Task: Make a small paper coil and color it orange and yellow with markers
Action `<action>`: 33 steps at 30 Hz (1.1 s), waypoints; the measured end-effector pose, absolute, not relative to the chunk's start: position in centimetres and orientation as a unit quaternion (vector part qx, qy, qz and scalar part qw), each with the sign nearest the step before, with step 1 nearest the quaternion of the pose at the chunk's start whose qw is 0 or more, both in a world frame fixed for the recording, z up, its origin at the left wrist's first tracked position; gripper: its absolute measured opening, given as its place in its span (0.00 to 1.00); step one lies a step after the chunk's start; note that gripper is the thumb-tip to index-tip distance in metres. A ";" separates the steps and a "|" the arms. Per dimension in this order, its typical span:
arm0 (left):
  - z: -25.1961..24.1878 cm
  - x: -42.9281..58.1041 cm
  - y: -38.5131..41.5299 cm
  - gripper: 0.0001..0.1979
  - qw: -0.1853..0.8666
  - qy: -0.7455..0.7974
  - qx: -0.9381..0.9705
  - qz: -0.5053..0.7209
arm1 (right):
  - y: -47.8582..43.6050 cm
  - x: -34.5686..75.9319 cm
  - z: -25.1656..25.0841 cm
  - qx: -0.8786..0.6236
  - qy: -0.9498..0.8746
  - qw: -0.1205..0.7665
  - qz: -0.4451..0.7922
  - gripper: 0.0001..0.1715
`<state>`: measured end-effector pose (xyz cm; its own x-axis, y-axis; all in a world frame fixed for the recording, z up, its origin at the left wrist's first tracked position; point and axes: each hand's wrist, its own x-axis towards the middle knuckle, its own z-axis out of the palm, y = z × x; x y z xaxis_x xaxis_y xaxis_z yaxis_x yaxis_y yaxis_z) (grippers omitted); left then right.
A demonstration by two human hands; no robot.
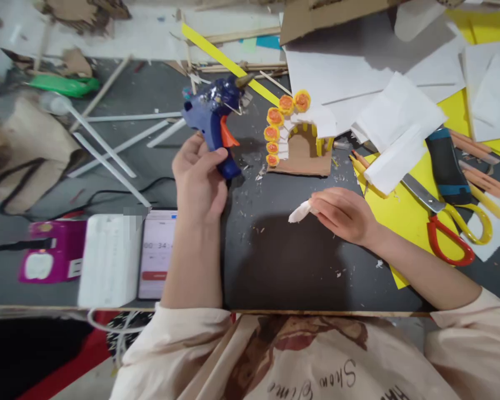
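Note:
My left hand is closed around the handle of a blue hot glue gun, its orange trigger facing right and its nozzle pointing up to the right. Between the fingertips of my right hand is a small piece of white tissue, pinched and pointing left. Beyond both hands stands a small cardboard arch on the dark table. White pieces line its curve, and several orange-and-yellow rolled paper rounds run along its left side and top. Yellow drips edge the opening.
Scissors, yellow paper, pencils and crumpled white tissue lie at the right. Glue sticks, a green tool and a black cord are at the left. A white power strip and a phone lie near the front edge.

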<state>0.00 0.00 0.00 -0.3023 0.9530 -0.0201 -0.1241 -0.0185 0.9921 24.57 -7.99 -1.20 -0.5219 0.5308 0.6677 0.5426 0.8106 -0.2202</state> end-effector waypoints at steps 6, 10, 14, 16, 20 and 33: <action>1.7 0.9 -1.1 0.16 0.561 0.530 0.304 0.559 | -8.0 24.6 -1.2 -0.332 -0.866 0.372 0.047 0.11; 1.4 1.5 -1.5 0.19 0.550 0.524 0.330 0.561 | -7.8 24.6 -1.3 -0.331 -0.867 0.371 0.033 0.11; 1.3 2.4 -2.0 0.23 0.514 0.526 0.345 0.584 | -7.9 24.7 -1.6 -0.329 -0.863 0.381 0.046 0.13; 1.4 2.7 -2.2 0.23 0.495 0.528 0.339 0.601 | -8.0 24.7 -1.7 -0.342 -0.853 0.386 0.080 0.12; 1.5 3.1 -2.7 0.17 0.512 0.513 0.353 0.592 | -8.1 24.5 -1.2 -0.460 -0.724 0.411 0.308 0.09; 1.0 3.0 -4.0 0.10 0.509 0.582 0.505 0.384 | -6.6 24.9 -0.5 -0.483 -0.369 0.455 0.651 0.23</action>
<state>2.98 -4.03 0.95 0.0285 0.9785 -0.2040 0.1967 0.1946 0.9610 24.95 -6.55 -0.46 -0.1191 0.9485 -0.2935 -0.2356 -0.3141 -0.9197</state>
